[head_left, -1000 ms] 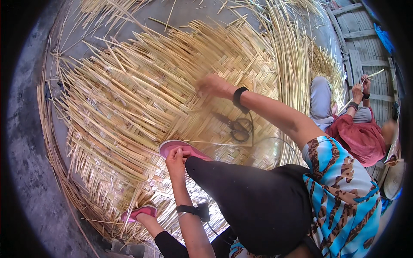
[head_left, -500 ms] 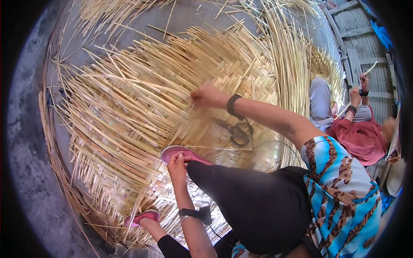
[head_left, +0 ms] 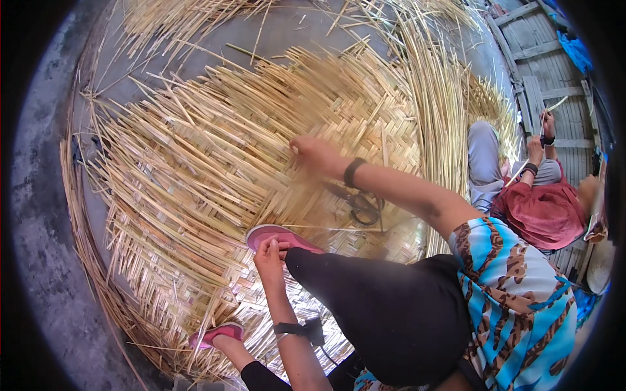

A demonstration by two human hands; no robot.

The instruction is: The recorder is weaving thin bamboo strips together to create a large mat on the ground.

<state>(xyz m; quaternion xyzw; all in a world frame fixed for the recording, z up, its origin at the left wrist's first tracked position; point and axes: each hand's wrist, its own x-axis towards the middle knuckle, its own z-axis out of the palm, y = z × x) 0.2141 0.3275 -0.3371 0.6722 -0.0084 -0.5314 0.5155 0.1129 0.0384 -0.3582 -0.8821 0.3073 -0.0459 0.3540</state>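
A half-woven mat of pale, flat cane-like strips lies beneath me, with long loose strip ends fanning out on its left. Over its middle, my right hand is closed low among the strips; whatever its fingers grip is blurred. My left hand is closed in a pinch beside my pink shoe, and what it holds, if anything, is too small to make out. Below my right wrist, dark-handled scissors rest on the weave, partly blurred.
A bundle of long strips runs along the mat's right side. More strips lie on the grey floor at the far end. At right, another person in red sits handling a thin strip. A slatted wooden panel stands behind.
My right hand has shifted very slightly down and stays closed over the strips. The left hand keeps its pinch by the shoe. The other person's strip has tilted a little.
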